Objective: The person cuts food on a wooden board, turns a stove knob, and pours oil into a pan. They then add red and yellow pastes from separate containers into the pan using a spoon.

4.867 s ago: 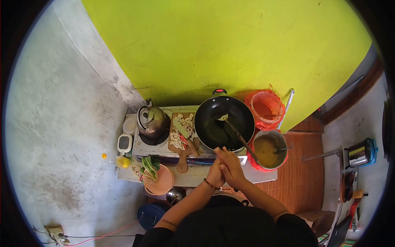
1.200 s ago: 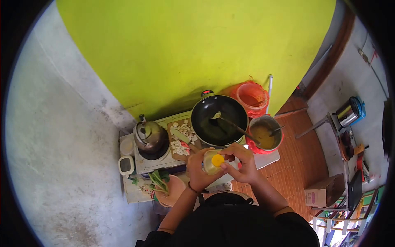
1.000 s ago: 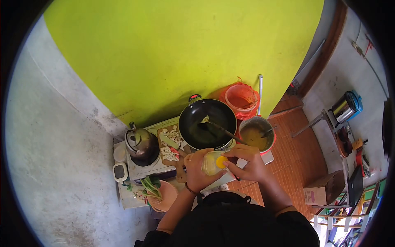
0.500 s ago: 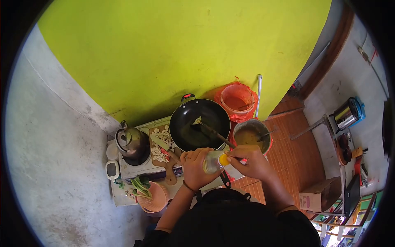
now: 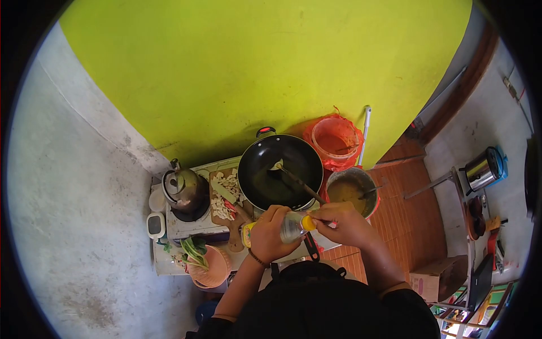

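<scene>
A clear bottle [image 5: 291, 227] with a yellow cap lies tilted in my left hand [image 5: 270, 233], whose fingers wrap round it. My right hand [image 5: 342, 221] is closed at the yellow cap [image 5: 308, 222], its fingertips touching it. Beyond both hands is a black wok [image 5: 280, 169] with a little liquid in it. A spatula [image 5: 299, 183] rests in the wok, its wooden handle reaching toward my right hand. Left of the wok, a wooden board [image 5: 235, 240] holds chopped pale pieces [image 5: 227, 183] and a knife [image 5: 224, 192].
A metal kettle [image 5: 185, 189] stands at the left. Right of the wok are a red-lined bucket [image 5: 333, 138] and a pot of liquid [image 5: 351, 191]. A pink basket [image 5: 217, 268] with greens sits front left. A cardboard box [image 5: 432, 282] stands on the floor at right.
The view has shifted slightly, so the wok and stove appear farther right. More of the bottle, with its yellow label, now shows beside my left hand. Both hands stay at the bottle.
</scene>
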`<action>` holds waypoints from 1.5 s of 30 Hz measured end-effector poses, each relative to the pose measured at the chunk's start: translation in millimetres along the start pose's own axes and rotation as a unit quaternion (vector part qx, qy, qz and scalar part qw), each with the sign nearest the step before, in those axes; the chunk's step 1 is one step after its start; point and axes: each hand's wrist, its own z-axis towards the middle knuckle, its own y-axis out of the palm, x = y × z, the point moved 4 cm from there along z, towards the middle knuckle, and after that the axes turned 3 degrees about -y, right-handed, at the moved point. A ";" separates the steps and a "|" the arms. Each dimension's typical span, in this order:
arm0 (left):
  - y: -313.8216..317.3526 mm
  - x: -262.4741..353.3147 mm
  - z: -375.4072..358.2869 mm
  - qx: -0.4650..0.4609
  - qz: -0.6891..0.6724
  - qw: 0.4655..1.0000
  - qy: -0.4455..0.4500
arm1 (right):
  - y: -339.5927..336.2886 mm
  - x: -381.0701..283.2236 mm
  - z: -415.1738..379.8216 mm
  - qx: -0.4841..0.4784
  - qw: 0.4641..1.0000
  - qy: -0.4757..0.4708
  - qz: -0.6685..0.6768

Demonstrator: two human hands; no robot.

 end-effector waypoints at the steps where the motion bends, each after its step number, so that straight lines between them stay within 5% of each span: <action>1: -0.6 -0.3 -1.2 0.000 0.001 1.000 -0.004 | 2.3 -0.7 0.0 -0.004 1.000 0.003 -0.012; 7: -4.0 -1.8 -6.9 -0.007 0.007 1.000 -0.027 | 15.3 0.7 -3.7 0.037 0.999 -0.018 -0.026; 10: -6.0 -3.8 -8.0 0.011 0.004 1.000 -0.025 | 19.8 8.1 -4.1 0.062 0.994 0.028 0.080; 13: -9.2 -2.0 -12.0 0.044 -0.006 0.999 -0.031 | 36.8 23.5 -11.7 0.063 0.903 0.188 0.381; 17: -9.7 -6.2 -19.7 0.078 -0.016 0.997 -0.007 | 50.0 11.6 -19.1 0.087 0.798 0.276 0.529; 25: -22.2 -14.8 -22.8 0.068 -0.013 0.998 0.010 | 75.9 4.2 -19.7 0.151 0.755 0.242 0.590; 45: -32.8 -32.7 -15.2 0.081 -0.043 0.996 0.020 | 94.0 -6.6 1.1 0.184 0.784 0.258 0.533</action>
